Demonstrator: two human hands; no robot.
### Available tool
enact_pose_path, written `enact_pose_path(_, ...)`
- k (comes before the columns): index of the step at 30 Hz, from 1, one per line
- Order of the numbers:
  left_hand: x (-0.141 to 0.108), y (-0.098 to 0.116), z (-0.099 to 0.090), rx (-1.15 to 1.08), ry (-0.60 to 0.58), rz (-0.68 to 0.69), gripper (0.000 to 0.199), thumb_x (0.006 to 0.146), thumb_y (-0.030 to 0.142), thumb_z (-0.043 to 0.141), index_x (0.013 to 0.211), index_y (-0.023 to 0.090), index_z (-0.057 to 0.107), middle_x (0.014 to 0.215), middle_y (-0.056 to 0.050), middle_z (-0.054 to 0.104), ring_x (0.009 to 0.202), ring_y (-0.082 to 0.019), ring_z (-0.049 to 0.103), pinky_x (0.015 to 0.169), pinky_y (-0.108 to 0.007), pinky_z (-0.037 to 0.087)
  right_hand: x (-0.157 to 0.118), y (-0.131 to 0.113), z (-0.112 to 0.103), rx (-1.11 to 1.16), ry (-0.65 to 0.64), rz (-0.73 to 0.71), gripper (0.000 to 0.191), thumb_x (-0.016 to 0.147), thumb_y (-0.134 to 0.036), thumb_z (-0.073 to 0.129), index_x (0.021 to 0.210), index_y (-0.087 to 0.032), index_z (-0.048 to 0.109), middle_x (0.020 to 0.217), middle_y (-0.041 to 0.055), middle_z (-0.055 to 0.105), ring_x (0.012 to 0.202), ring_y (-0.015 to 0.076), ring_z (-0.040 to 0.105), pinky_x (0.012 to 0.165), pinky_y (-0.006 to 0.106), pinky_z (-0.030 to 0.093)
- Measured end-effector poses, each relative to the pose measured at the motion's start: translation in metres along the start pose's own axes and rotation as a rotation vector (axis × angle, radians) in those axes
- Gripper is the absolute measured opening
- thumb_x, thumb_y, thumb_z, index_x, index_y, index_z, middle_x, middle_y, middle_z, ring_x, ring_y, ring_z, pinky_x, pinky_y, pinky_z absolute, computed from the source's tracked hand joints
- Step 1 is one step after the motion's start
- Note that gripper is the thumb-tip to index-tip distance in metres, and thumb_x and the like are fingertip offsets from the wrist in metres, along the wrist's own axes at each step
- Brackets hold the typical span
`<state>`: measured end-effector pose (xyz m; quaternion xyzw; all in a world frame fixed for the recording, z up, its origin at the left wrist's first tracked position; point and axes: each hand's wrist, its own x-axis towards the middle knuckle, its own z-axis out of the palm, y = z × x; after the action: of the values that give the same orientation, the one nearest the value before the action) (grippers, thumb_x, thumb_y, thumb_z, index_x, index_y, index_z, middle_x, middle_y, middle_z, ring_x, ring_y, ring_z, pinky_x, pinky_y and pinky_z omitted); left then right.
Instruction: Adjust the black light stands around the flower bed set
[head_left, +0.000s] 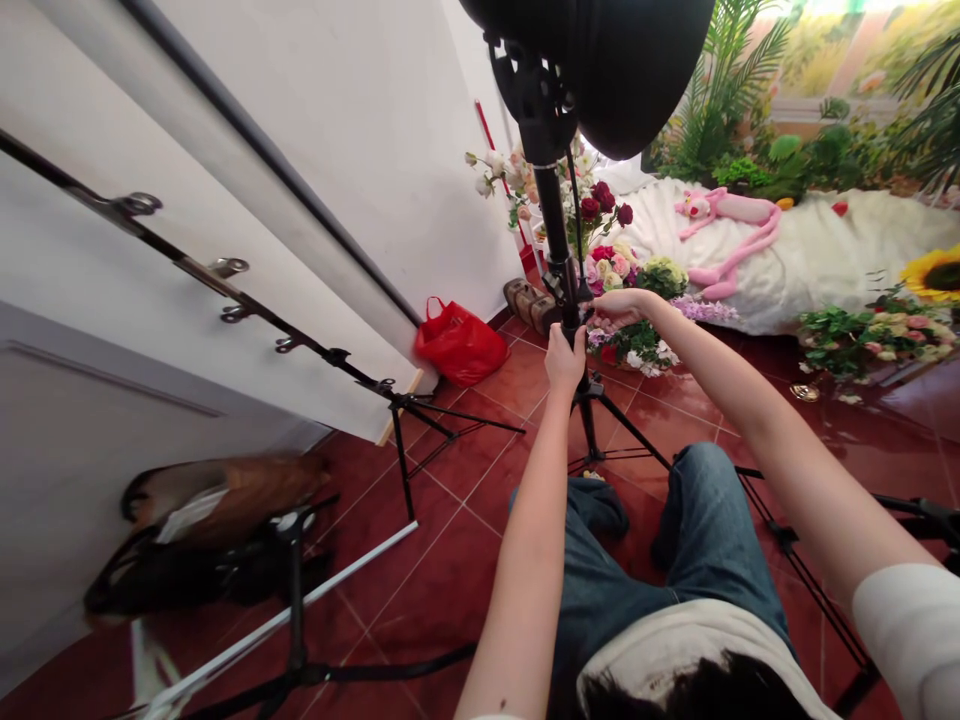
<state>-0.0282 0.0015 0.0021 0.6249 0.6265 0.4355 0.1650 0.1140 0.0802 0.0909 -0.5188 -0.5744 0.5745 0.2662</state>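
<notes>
In front of me a black light stand [553,215] rises from its spread tripod legs on the floor. On top of it sits a large black lamp head [615,60], partly cut off by the upper edge of the view. My left hand [565,358] is wrapped round the stand's pole, low on the column. Slightly higher and to the right, my right hand [619,308] has its fingers closed at a knob or clamp on the pole's side. The fingertips partly hide that part. A thin dark cable hangs along the pole.
A red plastic bag [461,342] lies by the wall. Another black stand [405,400] slants across the left, beside bags [225,500] and a white pole [360,555]. Artificial flowers [615,265] and a pink plush toy [739,212] on white cloth [832,255] are behind. More tripod legs [787,540] stand right.
</notes>
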Motion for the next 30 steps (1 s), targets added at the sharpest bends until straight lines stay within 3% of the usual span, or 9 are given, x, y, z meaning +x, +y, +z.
enact_pose_path(3, 0.000, 0.000, 0.000, 0.002, -0.011, -0.004, 0.047, 0.097, 0.060, 0.032, 0.114, 0.019, 0.047, 0.120, -0.016, 0.066, 0.111, -0.029, 0.066, 0.084, -0.035, 0.049, -0.013, 0.010, 0.002, 0.189, -0.190, 0.105, 0.025, 0.093, -0.027, 0.063, 0.073, -0.016, 0.054, 0.058, -0.0041, 0.048, 0.048, 0.0051, 0.039, 0.046, 0.016, 0.037)
enact_pose_path(8, 0.001, 0.001, -0.001, 0.004, -0.006, -0.006, 0.047, 0.097, 0.060, 0.032, 0.115, 0.019, 0.047, 0.121, -0.015, 0.066, 0.110, -0.029, 0.066, 0.083, -0.035, 0.049, -0.016, 0.024, -0.006, 0.304, -0.183, -0.028, 0.008, 0.088, -0.020, 0.068, 0.089, -0.017, 0.060, 0.063, -0.0078, 0.048, 0.048, 0.0038, 0.036, 0.050, 0.016, 0.035)
enact_pose_path(11, 0.000, 0.001, -0.001, -0.005, -0.012, -0.001, 0.047, 0.097, 0.060, 0.033, 0.114, 0.020, 0.048, 0.120, -0.015, 0.065, 0.110, -0.029, 0.066, 0.082, -0.035, 0.049, -0.015, 0.025, -0.013, 0.245, -0.188, -0.044, 0.018, 0.083, -0.016, 0.070, 0.100, -0.019, 0.063, 0.070, -0.0069, 0.055, 0.049, 0.0037, 0.039, 0.050, 0.016, 0.036)
enact_pose_path(16, 0.000, 0.001, -0.001, -0.016, -0.001, 0.005, 0.046, 0.097, 0.060, 0.033, 0.114, 0.020, 0.047, 0.120, -0.015, 0.065, 0.111, -0.028, 0.065, 0.083, -0.034, 0.049, -0.018, 0.015, -0.009, 0.219, -0.239, -0.063, 0.012, 0.077, -0.009, 0.068, 0.081, -0.016, 0.059, 0.066, -0.0052, 0.054, 0.059, 0.0067, 0.050, 0.056, 0.017, 0.040)
enact_pose_path(22, 0.000, 0.003, -0.002, -0.026, -0.013, -0.009, 0.047, 0.097, 0.059, 0.035, 0.117, 0.019, 0.048, 0.121, -0.016, 0.065, 0.112, -0.028, 0.065, 0.083, -0.034, 0.049, -0.026, 0.018, 0.004, 0.139, -0.091, -0.270, 0.012, 0.075, -0.018, 0.066, 0.076, -0.017, 0.054, 0.082, -0.0014, 0.061, 0.083, 0.0103, 0.058, 0.082, 0.024, 0.047)
enact_pose_path(26, 0.000, 0.001, 0.000, -0.043, -0.011, -0.005, 0.044, 0.097, 0.056, 0.037, 0.118, 0.019, 0.048, 0.119, -0.015, 0.066, 0.113, -0.028, 0.065, 0.084, -0.034, 0.050, -0.030, 0.026, 0.018, -0.111, 0.004, -0.413, 0.040, 0.064, -0.031, 0.081, 0.094, -0.019, 0.058, 0.100, 0.0017, 0.062, 0.098, 0.0172, 0.058, 0.096, 0.033, 0.046)
enact_pose_path(30, 0.002, -0.002, 0.002, -0.055, -0.002, 0.010, 0.040, 0.098, 0.044, 0.041, 0.126, 0.018, 0.050, 0.129, -0.016, 0.063, 0.122, -0.028, 0.061, 0.092, -0.036, 0.051, -0.024, 0.029, 0.048, -0.469, 0.319, -0.470, 0.048, 0.066, -0.051, 0.082, 0.095, -0.017, 0.067, 0.115, 0.0117, 0.059, 0.121, 0.0279, 0.049, 0.111, 0.043, 0.037)
